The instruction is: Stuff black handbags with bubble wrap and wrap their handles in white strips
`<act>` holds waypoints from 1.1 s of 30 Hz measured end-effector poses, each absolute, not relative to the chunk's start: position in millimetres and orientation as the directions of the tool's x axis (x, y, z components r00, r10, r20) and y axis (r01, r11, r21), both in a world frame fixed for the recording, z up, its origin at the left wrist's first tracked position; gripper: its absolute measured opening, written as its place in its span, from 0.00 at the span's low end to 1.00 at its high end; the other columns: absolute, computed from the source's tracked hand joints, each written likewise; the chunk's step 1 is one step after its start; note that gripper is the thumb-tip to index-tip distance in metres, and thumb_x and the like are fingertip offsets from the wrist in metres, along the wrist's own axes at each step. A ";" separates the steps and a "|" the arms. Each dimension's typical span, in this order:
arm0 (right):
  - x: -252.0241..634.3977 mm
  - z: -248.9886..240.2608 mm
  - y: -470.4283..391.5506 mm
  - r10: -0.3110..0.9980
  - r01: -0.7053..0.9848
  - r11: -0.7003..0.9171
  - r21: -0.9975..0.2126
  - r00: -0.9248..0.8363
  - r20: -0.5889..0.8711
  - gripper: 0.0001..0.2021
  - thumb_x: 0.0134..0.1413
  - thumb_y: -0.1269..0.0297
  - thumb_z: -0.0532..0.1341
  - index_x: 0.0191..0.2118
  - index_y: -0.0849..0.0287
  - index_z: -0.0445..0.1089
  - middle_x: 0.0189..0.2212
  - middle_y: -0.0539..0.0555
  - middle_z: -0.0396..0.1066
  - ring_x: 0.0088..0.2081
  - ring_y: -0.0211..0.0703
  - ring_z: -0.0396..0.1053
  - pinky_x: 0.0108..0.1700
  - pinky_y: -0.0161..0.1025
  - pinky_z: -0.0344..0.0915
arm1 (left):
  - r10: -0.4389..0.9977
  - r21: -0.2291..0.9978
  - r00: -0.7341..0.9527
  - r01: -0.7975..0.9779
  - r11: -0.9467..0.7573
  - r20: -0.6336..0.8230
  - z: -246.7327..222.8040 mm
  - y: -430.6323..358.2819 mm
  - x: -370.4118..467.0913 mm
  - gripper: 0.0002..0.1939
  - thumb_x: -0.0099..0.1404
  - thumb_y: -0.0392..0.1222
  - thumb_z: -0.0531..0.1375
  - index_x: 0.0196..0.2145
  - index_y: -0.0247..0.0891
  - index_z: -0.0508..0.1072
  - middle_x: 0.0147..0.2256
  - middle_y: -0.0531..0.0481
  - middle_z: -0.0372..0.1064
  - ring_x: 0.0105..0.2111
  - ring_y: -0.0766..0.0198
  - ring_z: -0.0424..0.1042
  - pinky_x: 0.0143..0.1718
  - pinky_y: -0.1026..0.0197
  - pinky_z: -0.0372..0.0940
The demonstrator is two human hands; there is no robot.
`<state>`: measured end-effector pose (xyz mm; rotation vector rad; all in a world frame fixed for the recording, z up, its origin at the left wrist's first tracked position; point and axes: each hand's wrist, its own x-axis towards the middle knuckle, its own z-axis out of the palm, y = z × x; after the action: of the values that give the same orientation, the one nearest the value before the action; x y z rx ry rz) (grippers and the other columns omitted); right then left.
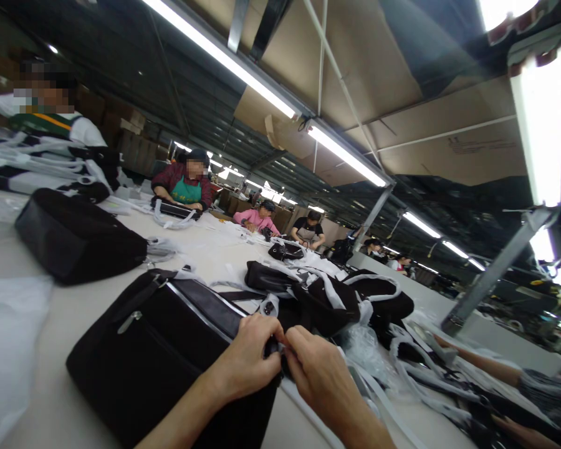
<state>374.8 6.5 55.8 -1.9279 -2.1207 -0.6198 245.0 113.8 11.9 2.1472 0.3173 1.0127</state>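
Right grip (318, 369) and left grip (247, 360) pinch a small unclear piece (281, 347), black bag (135, 355) beneath the left one; uneven pulling, I judge, could slip it loose.

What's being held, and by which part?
Bare left hand and bare right hand pinch the black boxy fabric bag at its top right corner, apparently by a small part there; exact piece hidden.

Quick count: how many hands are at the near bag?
2: the left hand and the right hand, close together at the upper right of the near bag. Others could be hidden behind it.
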 end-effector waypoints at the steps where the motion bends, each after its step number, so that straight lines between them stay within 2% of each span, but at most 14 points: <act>1: 375.3 52.7 7.1 0.893 0.988 0.074 0.135 -0.126 0.432 0.11 0.60 0.76 0.53 0.39 0.57 0.70 0.31 0.52 0.72 0.30 0.45 0.72 0.30 0.39 0.56 | 0.499 0.707 0.657 -0.075 -0.703 0.565 12.1 113.9 244.4 0.11 0.52 0.28 0.55 0.34 0.39 0.68 0.36 0.50 0.69 0.42 0.57 0.67 0.49 0.53 0.58; 4: 380.2 46.5 9.2 0.883 0.990 0.139 0.019 -0.133 0.451 0.11 0.62 0.75 0.51 0.37 0.58 0.69 0.33 0.53 0.70 0.32 0.42 0.71 0.31 0.36 0.59 | 0.496 0.714 0.671 -0.072 -0.697 0.551 14.3 114.1 241.9 0.11 0.53 0.29 0.55 0.35 0.39 0.67 0.37 0.50 0.69 0.42 0.57 0.67 0.49 0.53 0.59; 6: 386.5 46.0 9.9 0.874 0.979 0.203 -0.002 -0.180 0.451 0.12 0.63 0.74 0.49 0.35 0.58 0.69 0.34 0.53 0.70 0.32 0.40 0.71 0.33 0.34 0.61 | 0.487 0.722 0.693 -0.069 -0.689 0.532 16.5 114.5 239.9 0.11 0.54 0.29 0.55 0.35 0.39 0.69 0.37 0.50 0.69 0.42 0.57 0.67 0.50 0.54 0.59; 12: 401.8 52.1 6.9 0.866 0.916 0.326 0.235 -0.389 0.313 0.18 0.68 0.72 0.46 0.39 0.57 0.72 0.37 0.55 0.73 0.34 0.40 0.71 0.34 0.33 0.62 | 0.453 0.699 0.730 -0.046 -0.714 0.511 18.8 117.3 237.9 0.13 0.56 0.31 0.56 0.38 0.39 0.75 0.40 0.48 0.74 0.46 0.54 0.69 0.54 0.51 0.59; 14: 399.7 53.9 6.5 0.892 0.943 0.288 0.165 -0.327 0.311 0.15 0.67 0.70 0.48 0.39 0.56 0.72 0.34 0.52 0.74 0.33 0.40 0.71 0.34 0.34 0.62 | 0.439 0.692 0.746 -0.039 -0.721 0.500 19.7 118.4 237.4 0.13 0.56 0.32 0.56 0.38 0.39 0.76 0.40 0.47 0.75 0.46 0.54 0.70 0.54 0.50 0.58; 17: 392.9 57.6 8.3 0.927 0.979 0.190 -0.073 -0.155 0.340 0.11 0.64 0.68 0.53 0.32 0.56 0.69 0.26 0.47 0.69 0.27 0.37 0.67 0.32 0.34 0.60 | 0.443 0.704 0.760 -0.025 -0.710 0.474 21.5 119.2 237.4 0.11 0.56 0.32 0.56 0.35 0.39 0.76 0.38 0.48 0.75 0.45 0.54 0.70 0.54 0.50 0.58; 19: 389.8 61.0 10.4 0.933 0.974 0.170 -0.151 -0.110 0.342 0.10 0.62 0.68 0.54 0.29 0.56 0.66 0.24 0.45 0.65 0.26 0.36 0.65 0.31 0.33 0.58 | 0.460 0.709 0.751 -0.015 -0.705 0.473 21.3 118.6 239.2 0.09 0.56 0.33 0.56 0.33 0.40 0.75 0.37 0.49 0.75 0.44 0.55 0.70 0.54 0.50 0.58; 23: 391.6 66.8 12.5 0.946 0.976 0.161 -0.149 -0.110 0.306 0.10 0.62 0.67 0.55 0.28 0.56 0.66 0.24 0.45 0.66 0.27 0.37 0.65 0.31 0.34 0.58 | 0.514 0.693 0.708 0.048 -0.719 0.485 16.4 114.5 247.4 0.06 0.55 0.32 0.58 0.30 0.40 0.72 0.35 0.49 0.74 0.43 0.55 0.69 0.52 0.50 0.58; 27: 394.7 71.9 10.0 0.905 0.943 0.332 -0.003 -0.317 0.282 0.15 0.65 0.69 0.49 0.36 0.57 0.73 0.33 0.53 0.73 0.35 0.42 0.69 0.37 0.36 0.63 | 0.544 0.685 0.684 0.089 -0.723 0.486 12.6 111.4 252.9 0.06 0.55 0.30 0.57 0.29 0.38 0.71 0.34 0.49 0.72 0.41 0.56 0.69 0.51 0.50 0.58; 28: 394.3 73.9 9.2 0.895 0.930 0.368 -0.021 -0.348 0.278 0.14 0.65 0.69 0.50 0.39 0.57 0.74 0.36 0.55 0.73 0.37 0.43 0.70 0.39 0.37 0.64 | 0.542 0.685 0.686 0.085 -0.723 0.486 12.3 111.4 253.1 0.06 0.55 0.30 0.57 0.29 0.38 0.71 0.34 0.49 0.72 0.41 0.56 0.69 0.50 0.50 0.58; 30: 392.0 78.5 8.5 0.910 0.932 0.335 -0.138 -0.282 0.303 0.12 0.64 0.68 0.52 0.41 0.57 0.74 0.38 0.55 0.74 0.38 0.43 0.71 0.40 0.37 0.65 | 0.537 0.687 0.688 0.077 -0.723 0.488 12.1 112.0 252.7 0.06 0.55 0.30 0.57 0.29 0.38 0.71 0.34 0.49 0.71 0.41 0.55 0.68 0.50 0.50 0.58; 32: 389.2 83.1 9.1 0.940 0.947 0.224 -0.229 -0.148 0.306 0.08 0.62 0.67 0.56 0.39 0.57 0.74 0.34 0.52 0.74 0.35 0.42 0.71 0.38 0.36 0.64 | 0.536 0.692 0.688 0.069 -0.719 0.489 12.1 113.1 251.9 0.06 0.55 0.30 0.57 0.29 0.39 0.71 0.33 0.49 0.71 0.41 0.55 0.68 0.50 0.51 0.59; 33: 387.9 84.8 9.8 0.948 0.955 0.185 -0.231 -0.112 0.297 0.07 0.61 0.68 0.58 0.35 0.57 0.74 0.31 0.50 0.74 0.33 0.41 0.71 0.36 0.35 0.64 | 0.536 0.694 0.688 0.065 -0.717 0.489 12.1 113.7 251.6 0.06 0.55 0.31 0.57 0.29 0.39 0.71 0.33 0.49 0.71 0.41 0.55 0.68 0.50 0.51 0.59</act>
<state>387.9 9.8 84.8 -1.7920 -2.0941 -0.0260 251.6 113.7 12.1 2.2364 0.4584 0.9247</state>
